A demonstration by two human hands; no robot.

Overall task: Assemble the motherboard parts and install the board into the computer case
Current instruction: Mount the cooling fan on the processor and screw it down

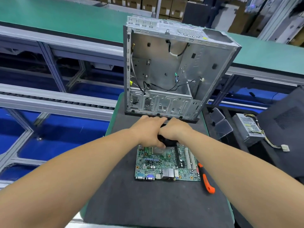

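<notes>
Here both forearms reach forward from the bottom corners and meet over the far edge of the motherboard (166, 163). Left hand (148, 130) lies knuckles up, fingers stretched toward the case, thumb curled under against a black part (166, 140), likely a cooler fan. Right hand (176, 129) sits just beside it, touching it, fingers curled down over the same black part. Both hands grasp that part between them, directly above the board's silver CPU socket (157, 151); whether it rests on the board cannot be told.

Writing: none readable on board or case; print too small and blurred.

Motherboard: green, flat on the black mat (148, 203) that covers the green-edged surface (229, 204), rear ports with a blue VGA connector (150, 177) facing the person. White expansion slots (190, 159) run along its right side.

Computer case (174, 68): bare grey metal, open side toward the camera, at the far end of the mat just beyond the hands; loose black and white cables (176, 51) hang inside.

Around: an orange-and-black screwdriver (206, 180) lies on the mat just beside the board's right edge. Further right, well apart, a grey power supply (248, 129) with yellow-and-black leads. Left, an aluminium-framed conveyor line (57, 99); behind, a green belt (65, 17) and stacked cartons (166, 5). The hands hide the board's far edge.
</notes>
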